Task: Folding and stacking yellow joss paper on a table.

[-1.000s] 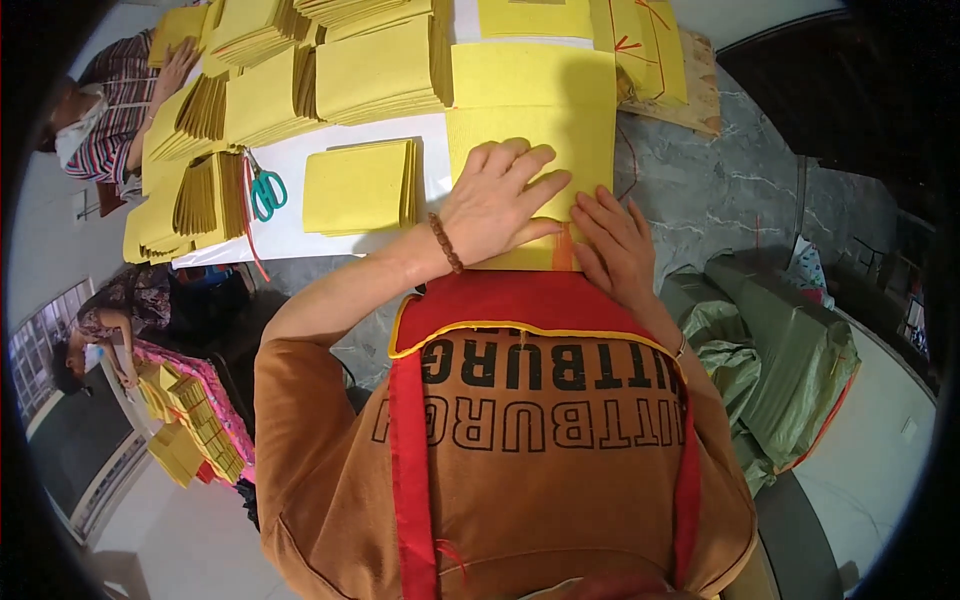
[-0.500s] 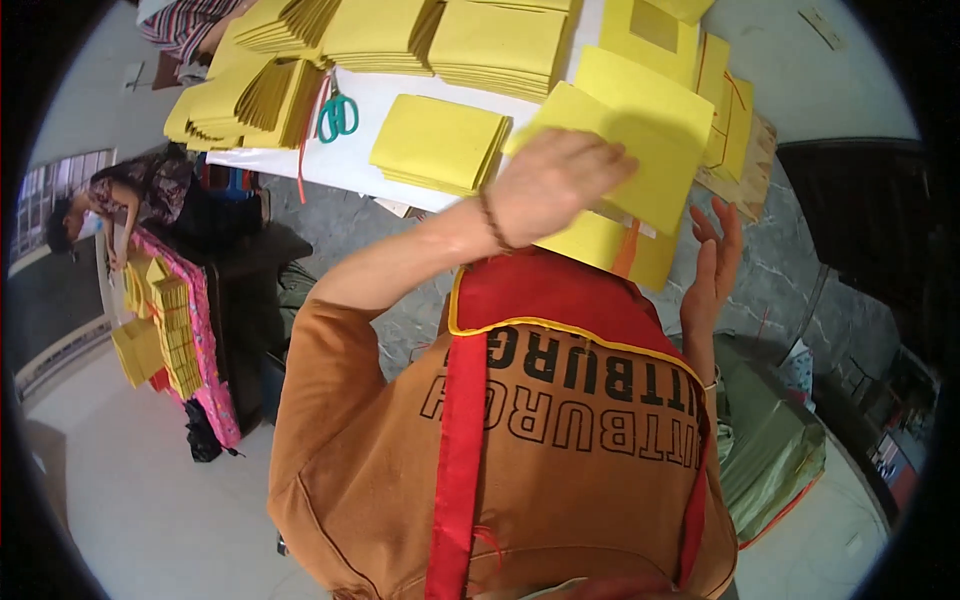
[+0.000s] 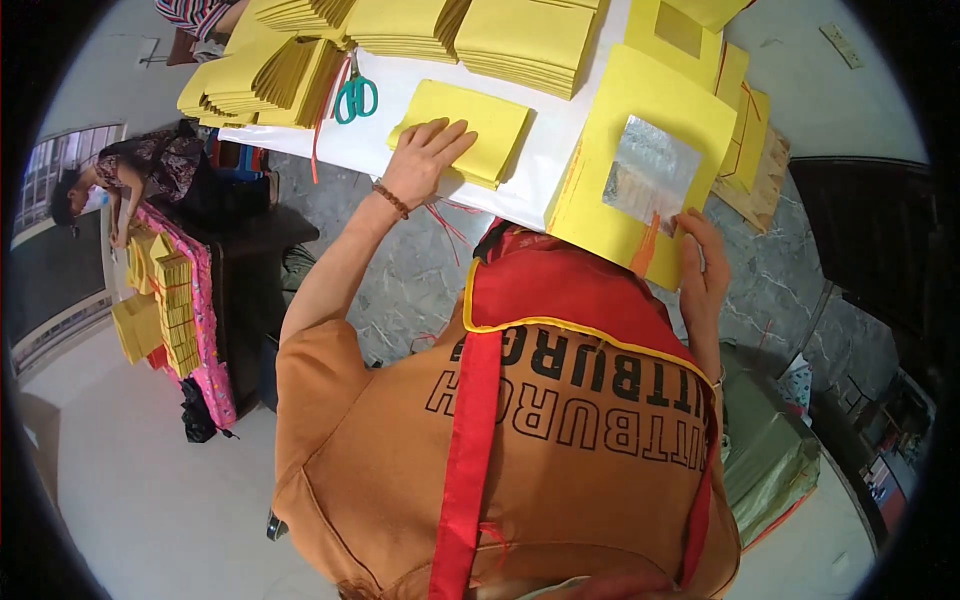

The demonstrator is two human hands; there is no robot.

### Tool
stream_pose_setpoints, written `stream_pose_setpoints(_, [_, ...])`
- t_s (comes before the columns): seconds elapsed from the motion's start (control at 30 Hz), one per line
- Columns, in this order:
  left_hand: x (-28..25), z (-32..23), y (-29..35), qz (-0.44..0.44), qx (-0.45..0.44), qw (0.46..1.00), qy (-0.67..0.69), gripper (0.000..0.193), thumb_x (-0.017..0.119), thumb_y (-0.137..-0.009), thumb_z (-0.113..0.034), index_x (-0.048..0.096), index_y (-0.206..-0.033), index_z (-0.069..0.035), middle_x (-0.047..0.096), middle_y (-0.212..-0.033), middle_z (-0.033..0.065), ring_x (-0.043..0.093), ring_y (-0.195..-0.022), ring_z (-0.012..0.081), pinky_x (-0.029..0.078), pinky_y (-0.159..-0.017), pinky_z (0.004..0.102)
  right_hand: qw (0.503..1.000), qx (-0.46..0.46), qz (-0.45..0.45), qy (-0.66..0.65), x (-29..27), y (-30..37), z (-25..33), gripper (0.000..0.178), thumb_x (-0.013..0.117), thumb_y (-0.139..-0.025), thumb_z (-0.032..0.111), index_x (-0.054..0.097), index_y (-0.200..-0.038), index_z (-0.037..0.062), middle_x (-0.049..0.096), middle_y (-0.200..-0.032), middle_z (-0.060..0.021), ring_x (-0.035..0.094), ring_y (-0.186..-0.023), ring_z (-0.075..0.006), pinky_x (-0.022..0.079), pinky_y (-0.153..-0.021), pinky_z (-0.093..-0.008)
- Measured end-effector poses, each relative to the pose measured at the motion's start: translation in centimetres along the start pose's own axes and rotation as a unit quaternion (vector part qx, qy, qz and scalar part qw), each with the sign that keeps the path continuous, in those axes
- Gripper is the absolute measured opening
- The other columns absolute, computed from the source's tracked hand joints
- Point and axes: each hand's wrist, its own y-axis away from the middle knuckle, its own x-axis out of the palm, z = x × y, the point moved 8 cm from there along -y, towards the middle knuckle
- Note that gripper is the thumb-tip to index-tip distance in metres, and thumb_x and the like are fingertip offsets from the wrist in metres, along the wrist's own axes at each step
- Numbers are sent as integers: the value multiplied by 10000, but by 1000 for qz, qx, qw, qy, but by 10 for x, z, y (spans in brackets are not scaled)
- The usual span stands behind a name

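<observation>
My left hand [image 3: 428,158] lies with its fingers spread on a small stack of folded yellow paper [image 3: 480,125] near the table's front edge. Farther right is a pile of larger yellow sheets [image 3: 605,235]. On its top sheet there is a silver foil square [image 3: 652,165] with an orange mark [image 3: 647,240] below it. My right hand [image 3: 704,262] is at the right edge of this pile, fingertips touching the top sheet beside the foil. Its fingers are loosely bent and apart, partly seen from the side.
Teal-handled scissors [image 3: 356,98] and red strings lie left of the small stack on the white table [image 3: 400,85]. Thick yellow paper stacks [image 3: 525,40] line the back. Tied yellow bundles [image 3: 750,130] rest on a wooden board at right. Another person [image 3: 150,185] works at a side table.
My left hand has moved left from the large pile onto the small stack, uncovering the foil square. A yellow sheet over the foil now lies away from it. My right hand has come to the pile's edge.
</observation>
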Motion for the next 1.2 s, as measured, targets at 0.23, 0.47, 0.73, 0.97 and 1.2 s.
stream_pose_setpoints(0.23, [28,-6,15,-5,-62,998,28,762,571,-651,46,378,-1365,-136,368,-1407,55,354,-1264,283,291,-1025,446,998,-25,-5,53,-1,1,1,194,555,-870,54,634,-1042,14,627,-1057,-140,551,-1087,-285,417,-921,-356])
stream_pose_setpoints(0.47, [-9,-10,-2,55,-29,997,52,816,598,-604,-3,355,-1375,-113,354,-1404,109,341,-1269,306,276,-1040,457,998,-30,-5,59,-2,-5,8,188,570,-853,50,642,-1023,18,629,-1037,-131,558,-1040,-284,433,-886,-357])
stream_pose_setpoints(0.73, [-88,-84,-51,-5,99,977,191,638,542,-680,-75,464,-1313,-79,441,-1336,153,422,-1200,342,308,-1003,436,997,-34,-14,66,-1,-4,7,179,588,-843,75,643,-1010,40,629,-1021,-124,555,-1037,-275,422,-898,-346])
stream_pose_setpoints(0.97, [-75,-182,-72,25,269,949,165,531,682,-736,-282,549,-1206,-72,539,-1193,99,499,-1037,270,398,-853,386,998,-39,-23,50,-3,-4,2,175,579,-858,110,643,-1004,37,631,-1010,-102,553,-1025,-266,420,-897,-347])
stream_pose_setpoints(1.2, [-86,-174,-91,10,272,915,298,252,660,-791,-202,637,-995,-56,626,-967,75,568,-863,256,462,-727,348,986,65,-32,-152,-4,1,-27,244,503,-935,184,635,-1023,-1,618,-1037,-88,555,-987,-170,422,-872,-286])
